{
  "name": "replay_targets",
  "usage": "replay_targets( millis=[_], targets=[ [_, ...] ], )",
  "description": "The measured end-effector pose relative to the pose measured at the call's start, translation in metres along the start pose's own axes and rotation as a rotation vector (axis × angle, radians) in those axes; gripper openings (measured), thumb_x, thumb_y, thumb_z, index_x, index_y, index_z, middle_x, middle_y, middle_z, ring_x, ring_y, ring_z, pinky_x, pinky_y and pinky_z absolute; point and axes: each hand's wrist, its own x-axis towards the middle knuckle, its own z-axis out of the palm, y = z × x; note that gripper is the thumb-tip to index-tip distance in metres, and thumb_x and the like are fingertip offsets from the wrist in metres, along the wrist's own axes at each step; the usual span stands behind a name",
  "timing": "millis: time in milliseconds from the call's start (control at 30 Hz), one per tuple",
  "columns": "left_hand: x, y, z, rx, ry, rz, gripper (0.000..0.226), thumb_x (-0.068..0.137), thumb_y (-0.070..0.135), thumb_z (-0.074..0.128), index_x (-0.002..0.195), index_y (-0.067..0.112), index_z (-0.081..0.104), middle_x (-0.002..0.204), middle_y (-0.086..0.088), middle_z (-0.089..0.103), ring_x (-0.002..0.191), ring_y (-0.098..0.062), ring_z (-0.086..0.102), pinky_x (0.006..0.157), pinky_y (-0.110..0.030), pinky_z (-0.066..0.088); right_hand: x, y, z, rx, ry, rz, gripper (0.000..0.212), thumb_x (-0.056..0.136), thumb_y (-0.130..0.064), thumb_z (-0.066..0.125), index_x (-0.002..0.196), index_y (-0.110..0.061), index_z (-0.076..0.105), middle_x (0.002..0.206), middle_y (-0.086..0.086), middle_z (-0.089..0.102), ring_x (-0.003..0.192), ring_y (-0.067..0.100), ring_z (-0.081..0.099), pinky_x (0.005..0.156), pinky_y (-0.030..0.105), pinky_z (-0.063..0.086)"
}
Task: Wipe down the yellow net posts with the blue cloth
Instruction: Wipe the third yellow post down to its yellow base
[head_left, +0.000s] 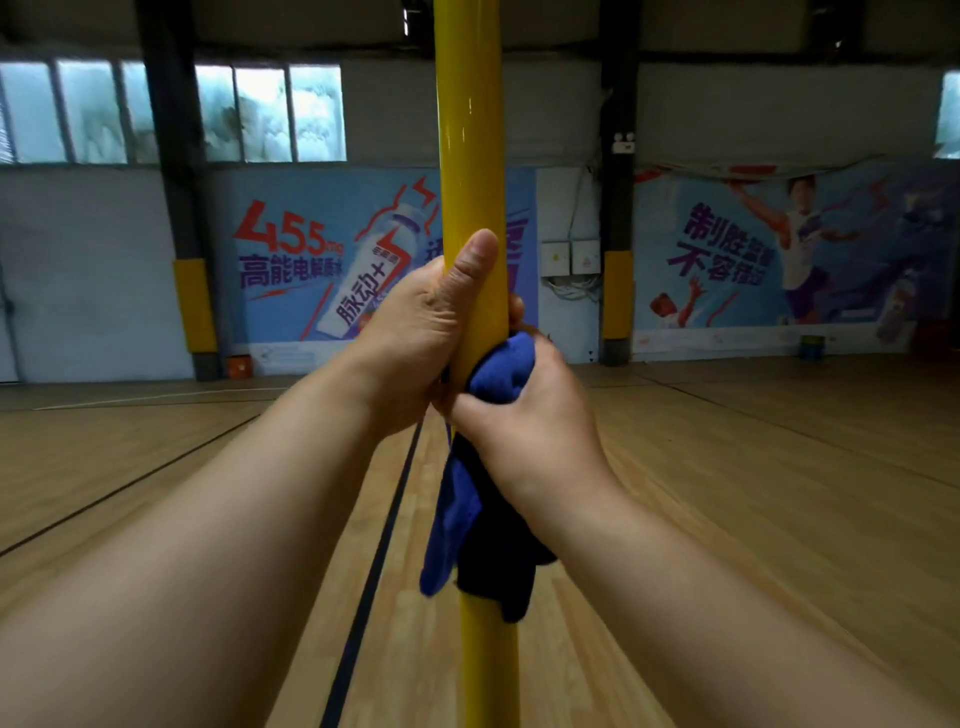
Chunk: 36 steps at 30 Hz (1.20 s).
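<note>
Mid-wipe: left hand (415, 332) clenches the glossy yellow metal net post (470, 156); right hand (524, 415) clamps the bunched blue cloth (506, 364) against it. Next, probably a downward slide.

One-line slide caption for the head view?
Left hand grips the yellow post; right hand holds the blue cloth against it.

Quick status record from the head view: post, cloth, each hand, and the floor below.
post: yellow post, upright, runs out of frame at top and bottom
cloth: blue cloth, bunched against the post, loose end hanging down
left hand: left hand grips the bare post above the cloth, thumb pointing up
right hand: right hand holds the cloth against the post
floor: wooden court floor with dark lines
</note>
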Motion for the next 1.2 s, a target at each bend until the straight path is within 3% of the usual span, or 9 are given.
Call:
replay_targets(
  millis=[233, 367, 500, 733, 900, 1067, 1200],
  targets=[
    [-0.006, 0.007, 0.004, 0.162, 0.084, -0.01, 0.049, 0.096, 0.055, 0.048, 0.113, 0.01, 0.058, 0.084, 0.0, 0.071, 0.078, -0.016, 0.07, 0.085, -0.04, 0.058, -0.027, 0.027, 0.008, -0.048, 0.0, 0.08, 0.082, 0.074, -0.038, 0.085, 0.142, -0.037, 0.038, 0.121, -0.01, 0.059, 0.112, 0.014, 0.061, 0.095, 0.039, 0.055],
    [-0.006, 0.006, 0.008, 0.199, 0.115, -0.009, 0.047, 0.1, 0.053, 0.045, 0.111, 0.01, 0.059, 0.085, -0.001, 0.071, 0.079, -0.017, 0.07, 0.086, -0.041, 0.059, -0.045, 0.046, 0.007, -0.107, -0.05, 0.106, 0.105, 0.076, -0.042, 0.084, 0.156, -0.04, 0.016, 0.147, -0.015, 0.043, 0.137, 0.012, 0.045, 0.113, 0.038, 0.043],
    [-0.006, 0.005, 0.009, 0.193, 0.125, -0.003, 0.045, 0.101, 0.053, 0.046, 0.108, 0.01, 0.06, 0.086, -0.002, 0.071, 0.081, -0.019, 0.069, 0.091, -0.046, 0.058, -0.046, 0.049, 0.007, -0.146, -0.055, 0.091, 0.11, 0.078, -0.045, 0.083, 0.159, -0.037, 0.009, 0.154, -0.014, 0.034, 0.144, 0.012, 0.036, 0.116, 0.035, 0.038],
    [-0.007, 0.006, 0.005, 0.178, 0.108, -0.01, 0.051, 0.098, 0.054, 0.049, 0.117, 0.009, 0.058, 0.086, -0.002, 0.071, 0.081, -0.018, 0.07, 0.089, -0.045, 0.058, -0.041, 0.036, 0.009, -0.149, -0.024, 0.081, 0.105, 0.077, -0.045, 0.084, 0.157, -0.037, 0.016, 0.147, -0.011, 0.042, 0.137, 0.015, 0.045, 0.112, 0.041, 0.044],
    [-0.006, 0.005, 0.004, 0.163, 0.086, -0.004, 0.044, 0.099, 0.052, 0.048, 0.112, 0.011, 0.059, 0.082, 0.001, 0.071, 0.077, -0.016, 0.069, 0.085, -0.041, 0.058, -0.023, 0.015, 0.008, -0.094, 0.012, 0.05, 0.094, 0.074, -0.039, 0.087, 0.15, -0.033, 0.03, 0.13, -0.006, 0.056, 0.123, 0.019, 0.057, 0.105, 0.045, 0.05],
    [-0.006, 0.004, 0.003, 0.152, 0.075, 0.0, 0.042, 0.099, 0.053, 0.048, 0.109, 0.013, 0.058, 0.081, 0.002, 0.072, 0.075, -0.014, 0.069, 0.078, -0.035, 0.058, -0.017, 0.009, 0.009, -0.074, 0.031, 0.011, 0.091, 0.075, -0.034, 0.086, 0.15, -0.031, 0.034, 0.126, -0.005, 0.058, 0.118, 0.018, 0.059, 0.101, 0.044, 0.053],
    [-0.006, 0.003, 0.003, 0.148, 0.076, 0.011, 0.041, 0.101, 0.051, 0.047, 0.108, 0.012, 0.058, 0.081, 0.002, 0.071, 0.076, -0.014, 0.069, 0.083, -0.038, 0.059, -0.028, 0.023, 0.011, -0.091, 0.046, 0.026, 0.089, 0.076, -0.037, 0.084, 0.149, -0.037, 0.032, 0.126, -0.01, 0.057, 0.116, 0.014, 0.059, 0.099, 0.042, 0.054]
  ],
)
